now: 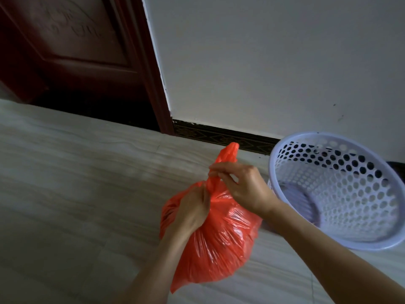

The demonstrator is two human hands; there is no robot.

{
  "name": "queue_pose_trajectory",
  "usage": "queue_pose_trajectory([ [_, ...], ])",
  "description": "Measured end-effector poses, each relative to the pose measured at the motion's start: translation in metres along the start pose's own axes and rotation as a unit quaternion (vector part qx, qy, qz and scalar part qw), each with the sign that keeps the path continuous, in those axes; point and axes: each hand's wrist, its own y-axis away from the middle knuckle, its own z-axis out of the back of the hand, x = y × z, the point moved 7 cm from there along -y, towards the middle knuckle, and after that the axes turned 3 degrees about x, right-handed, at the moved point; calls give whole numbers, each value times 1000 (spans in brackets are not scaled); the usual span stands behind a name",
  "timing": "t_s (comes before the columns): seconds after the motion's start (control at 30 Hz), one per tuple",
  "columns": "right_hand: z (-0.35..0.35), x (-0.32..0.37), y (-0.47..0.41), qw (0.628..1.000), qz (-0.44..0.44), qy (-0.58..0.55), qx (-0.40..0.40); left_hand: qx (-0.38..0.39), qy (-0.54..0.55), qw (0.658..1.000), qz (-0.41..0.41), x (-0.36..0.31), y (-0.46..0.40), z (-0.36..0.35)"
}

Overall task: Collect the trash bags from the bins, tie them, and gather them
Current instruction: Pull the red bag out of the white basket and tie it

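A full red plastic trash bag is in the middle of the view, above the pale tiled floor. Its top is gathered into a twisted neck that sticks up toward the wall. My left hand grips the neck low down, on its left side. My right hand pinches the twisted neck from the right, a little higher. To the right stands a white perforated plastic bin with no bag in it.
A dark red wooden door and its frame fill the upper left. A white wall with a dark patterned skirting board runs behind the bin. Pale floor stretches to the left.
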Motion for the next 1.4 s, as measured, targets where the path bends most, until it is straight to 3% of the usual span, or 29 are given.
queue_pose_trajectory([
  [0.13,1,2,-5,1000,9,-16,-4,38,84,995,-43,-5,8,-5],
  [0.2,-1,7,-7,999,26,-36,5,10,-3,997,-75,-7,12,-4],
  [0.27,-8,20,-7,994,64,-76,33,-74,-95,991,-52,-10,13,2],
  [0.33,-10,26,-4,992,98,-66,39,-92,-120,988,-42,-16,11,3],
  [0.4,-3,16,0,995,92,-26,1,-86,-92,990,-62,-17,10,2],
  [0.47,7,-3,2,998,45,-9,-36,-72,-24,997,-24,-8,10,5],
  [0.5,7,-12,3,999,22,5,-25,-64,9,998,-4,-4,9,7],
  [0.57,-9,-31,5,991,-35,97,85,-33,45,997,46,0,7,7],
  [0.63,-29,-49,11,948,-61,246,194,-14,56,995,86,3,7,8],
  [0.67,-32,-54,13,935,-63,280,209,-24,59,994,91,5,6,11],
  [0.83,-5,-43,3,966,-100,232,61,-29,170,974,146,26,2,11],
  [0.93,4,-35,-1,985,-155,67,35,-1,275,950,145,38,-6,4],
  [1.0,-4,-31,4,972,-183,-55,134,10,363,923,129,43,-8,4],
  [1.07,-18,-26,20,938,-194,-97,270,40,434,893,114,45,-6,4],
  [1.13,-35,-26,38,896,-228,-131,357,58,446,889,86,43,-4,4],
  [1.2,-53,-28,51,873,-242,-101,412,40,440,893,84,43,-1,7],
  [1.4,-64,-29,55,858,-177,54,478,0,420,901,113,51,5,10],
])
